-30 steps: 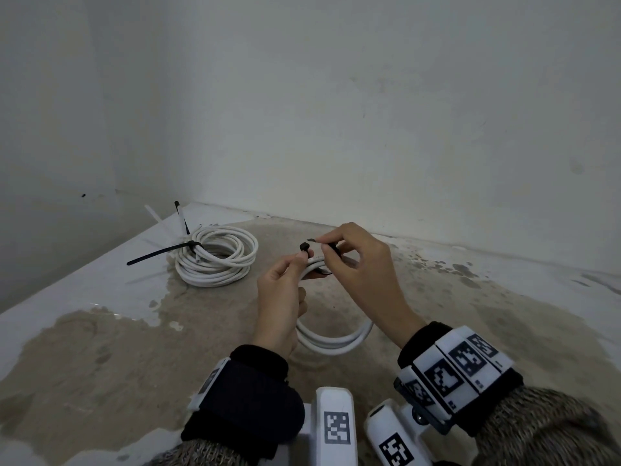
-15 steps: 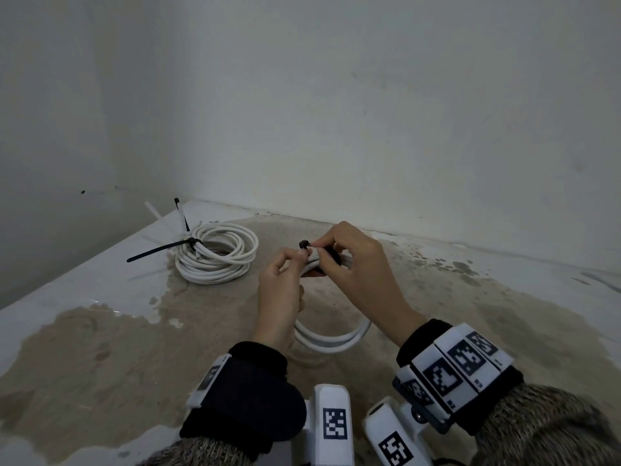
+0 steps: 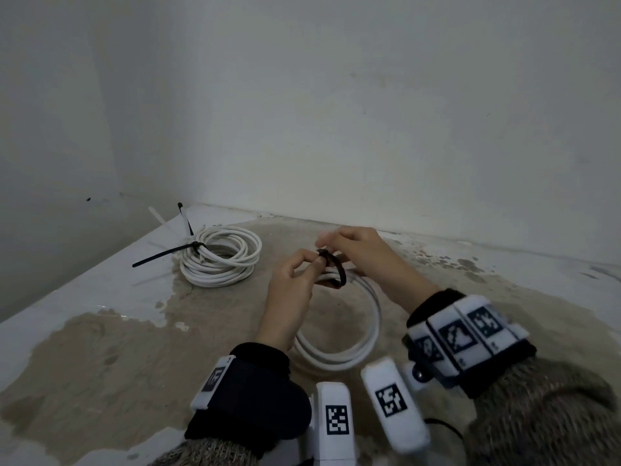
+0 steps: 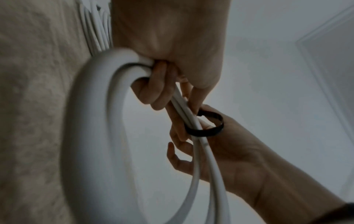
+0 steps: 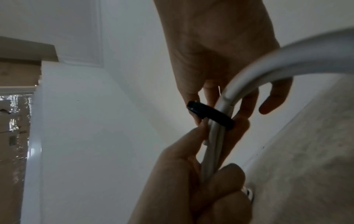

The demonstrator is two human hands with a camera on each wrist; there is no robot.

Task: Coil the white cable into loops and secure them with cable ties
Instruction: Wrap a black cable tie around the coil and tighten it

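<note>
- Two white cable coils: one held (image 3: 339,354), one tied on the floor (image 3: 220,260).
- Left hand (image 3: 289,297) grips the held loops.
- Right hand (image 3: 366,260) pinches one black cable tie (image 3: 337,269) around them.

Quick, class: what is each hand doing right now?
Left hand: holds the white cable loops, pinching the black cable tie.
Right hand: pinches the same tie.

white cable (image 3: 339,359), black cable tie (image 3: 337,269), beige-and-white mottled floor (image 3: 134,348), black-and-white patterned wrist markers (image 3: 463,334).
</note>
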